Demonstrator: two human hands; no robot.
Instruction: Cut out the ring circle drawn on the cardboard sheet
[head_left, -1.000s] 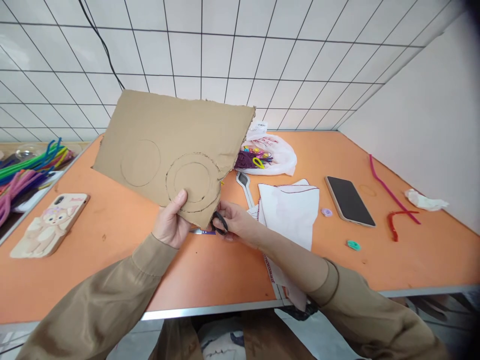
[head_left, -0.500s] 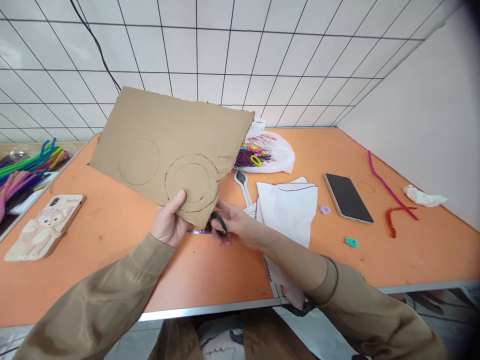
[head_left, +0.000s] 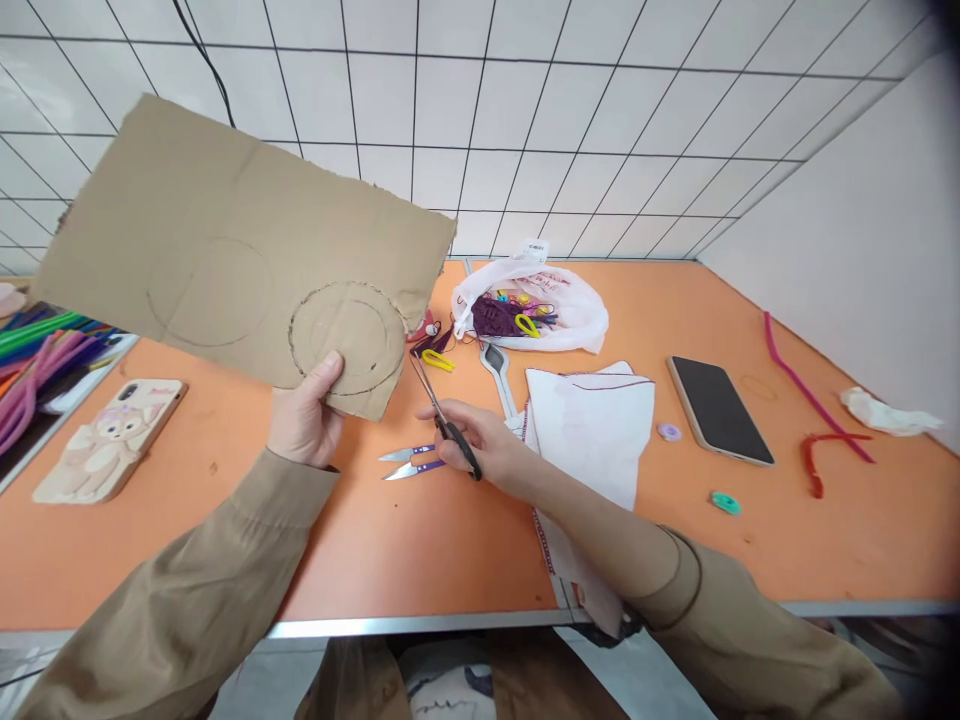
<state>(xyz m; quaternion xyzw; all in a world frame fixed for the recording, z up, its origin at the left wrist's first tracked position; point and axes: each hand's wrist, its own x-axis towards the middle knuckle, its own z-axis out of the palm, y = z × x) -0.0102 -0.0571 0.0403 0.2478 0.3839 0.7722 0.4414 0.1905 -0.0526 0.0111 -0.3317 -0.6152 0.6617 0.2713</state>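
My left hand (head_left: pixel 309 408) grips the lower edge of a large brown cardboard sheet (head_left: pixel 277 215), thumb on its front face. Drawn circles mark the sheet: a fainter one at left, and a darker double ring near my thumb. Its right edge has a ragged notch beside that ring. My right hand (head_left: pixel 484 445) is closed around black-handled scissors (head_left: pixel 427 380), whose blades point up and stand apart from the cardboard. Beneath the right hand, a pair of thread snips (head_left: pixel 411 462) with purple handles lies on the orange table (head_left: pixel 360 560).
A white plastic bag (head_left: pixel 577 315) holds purple yarn and small coloured items at the back. White cloth (head_left: pixel 589 430) lies right of my hand. Farther right are a dark-screened phone (head_left: pixel 720 408) and pipe cleaners (head_left: pixel 814 385). At left are a phone in a cartoon case (head_left: pixel 112 440) and coloured pipe cleaners (head_left: pixel 45 350).
The cardboard has moved left and up with my left hand, away from the scissors. My right hand has drawn the scissors clear of the edge, uncovering the thread snips.
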